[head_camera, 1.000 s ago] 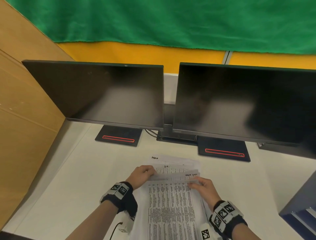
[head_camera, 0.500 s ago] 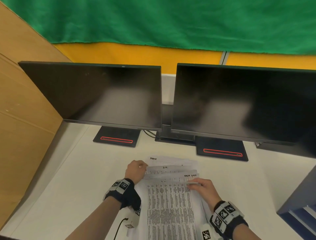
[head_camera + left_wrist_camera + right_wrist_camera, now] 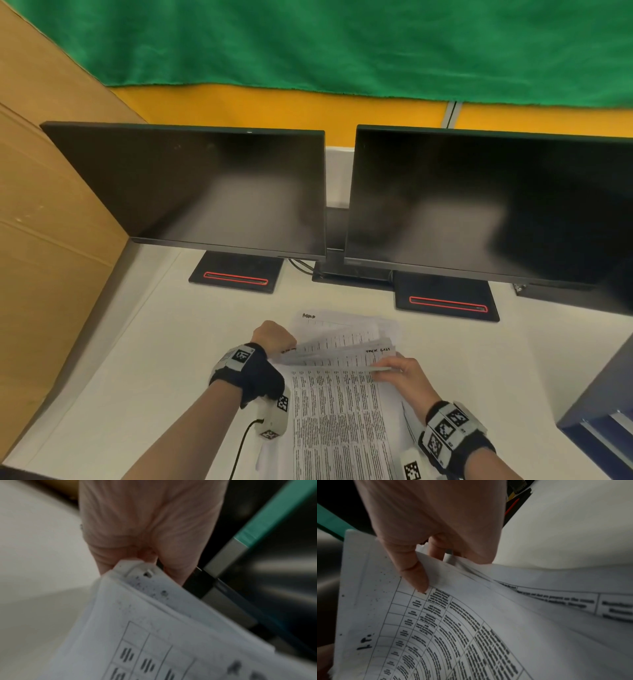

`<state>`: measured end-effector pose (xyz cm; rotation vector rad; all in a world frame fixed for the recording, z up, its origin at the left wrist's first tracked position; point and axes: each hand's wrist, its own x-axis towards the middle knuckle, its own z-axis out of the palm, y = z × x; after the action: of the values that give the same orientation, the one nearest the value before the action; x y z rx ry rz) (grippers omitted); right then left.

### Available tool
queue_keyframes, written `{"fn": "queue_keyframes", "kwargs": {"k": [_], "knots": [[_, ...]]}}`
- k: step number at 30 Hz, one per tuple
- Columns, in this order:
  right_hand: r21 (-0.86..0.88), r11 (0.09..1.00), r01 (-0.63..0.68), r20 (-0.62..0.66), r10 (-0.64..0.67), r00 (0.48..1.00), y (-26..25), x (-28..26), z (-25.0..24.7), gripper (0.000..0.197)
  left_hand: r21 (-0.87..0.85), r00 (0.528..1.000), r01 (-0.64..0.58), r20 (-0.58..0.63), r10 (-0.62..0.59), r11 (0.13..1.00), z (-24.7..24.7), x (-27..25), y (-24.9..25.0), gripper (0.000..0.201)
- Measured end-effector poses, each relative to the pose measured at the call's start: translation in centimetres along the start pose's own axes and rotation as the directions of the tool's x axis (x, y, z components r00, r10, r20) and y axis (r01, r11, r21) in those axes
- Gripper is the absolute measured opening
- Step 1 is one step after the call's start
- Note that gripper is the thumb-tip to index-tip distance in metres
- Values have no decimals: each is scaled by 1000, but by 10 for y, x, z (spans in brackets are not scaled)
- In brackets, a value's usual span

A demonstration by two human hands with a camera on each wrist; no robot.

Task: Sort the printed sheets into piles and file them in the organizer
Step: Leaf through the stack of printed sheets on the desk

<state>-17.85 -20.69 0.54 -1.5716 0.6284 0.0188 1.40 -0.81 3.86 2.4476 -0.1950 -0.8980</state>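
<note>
A fanned stack of printed sheets (image 3: 339,404) lies on the white desk (image 3: 144,377) in front of me, its table-printed pages overlapping at the far end. My left hand (image 3: 282,344) is curled round the stack's far-left corner; the left wrist view shows that hand (image 3: 145,558) gripping the corner of the sheets (image 3: 154,635). My right hand (image 3: 385,371) pinches the far edge of the top sheet. In the right wrist view this hand (image 3: 429,563) has its thumb on top of the sheets (image 3: 471,628) and its fingers beneath. The dark blue organizer (image 3: 603,407) stands at the right edge.
Two dark monitors (image 3: 212,192) (image 3: 489,205) on black bases with red stripes stand behind the sheets. A cardboard wall (image 3: 44,222) closes the left side. Cables (image 3: 301,265) run between the monitor stands.
My left hand has slid from on top of the sheets to their far-left corner and curled round it. The far sheets have fanned out a little. My right hand has barely moved.
</note>
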Motion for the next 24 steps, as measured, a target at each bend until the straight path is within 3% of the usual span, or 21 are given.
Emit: {"fn": "queue_keyframes", "kwargs": {"k": [3,7,9,11,12,15,18,21,22,24], "knots": [[-34,999,-2,26,2,1000,0,1,3,13,135,987,-141,-55,150,981,7,-4,-2,18],[-42,999,-11,34,13,999,-3,-3,-3,9,274,913,-323,-161,374,906,8,-15,-2,19],[-39,999,-18,24,19,1000,-6,-5,-5,6,325,832,-421,-235,503,847,2,-22,-1,16],[-28,1000,-13,17,13,1000,-7,-6,-8,3,394,686,-523,-331,648,756,-7,-29,1,13],[-26,1000,-12,13,12,1000,-7,-6,-9,5,373,639,-559,-376,671,741,-14,-33,4,12],[-16,997,-69,28,70,997,-3,-3,-9,12,149,617,-607,-532,580,781,-43,-48,21,11],[-21,993,-114,31,115,993,3,3,-11,15,135,480,-656,-685,548,743,-85,-65,39,7],[-39,988,-150,20,151,988,4,9,-14,18,79,358,-686,-829,431,723,-130,-77,48,8],[-46,986,-158,15,159,987,4,11,-15,20,39,343,-688,-862,372,724,-144,-78,47,11],[-48,983,-175,29,177,984,0,12,-15,23,-88,405,-694,-869,286,715,-163,-73,38,12]]}}
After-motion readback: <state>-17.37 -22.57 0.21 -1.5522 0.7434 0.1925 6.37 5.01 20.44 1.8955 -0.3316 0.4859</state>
